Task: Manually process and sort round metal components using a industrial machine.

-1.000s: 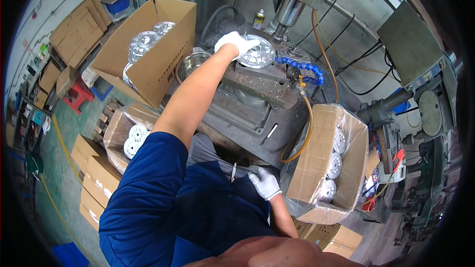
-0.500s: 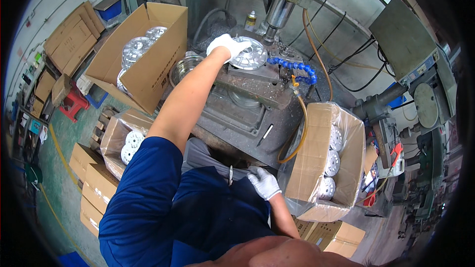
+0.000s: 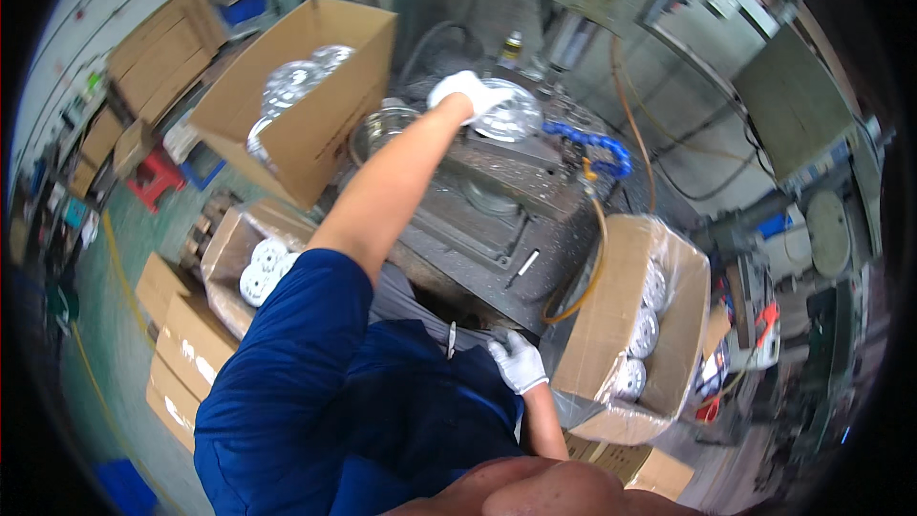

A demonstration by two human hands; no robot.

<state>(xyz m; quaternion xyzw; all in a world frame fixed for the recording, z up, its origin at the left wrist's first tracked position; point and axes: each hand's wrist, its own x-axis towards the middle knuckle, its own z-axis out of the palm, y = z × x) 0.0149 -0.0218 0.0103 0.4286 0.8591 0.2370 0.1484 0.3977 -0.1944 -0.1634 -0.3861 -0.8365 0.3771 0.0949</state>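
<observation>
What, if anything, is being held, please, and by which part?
The left hand is on the left edge of the silvery disc; whether it grips or just touches cannot be told. The right hand seems empty.

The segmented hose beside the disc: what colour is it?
The hose is blue; head view shows it.

Head-worn fisheye looks down from close above, seemingly slightly blurred.
</observation>
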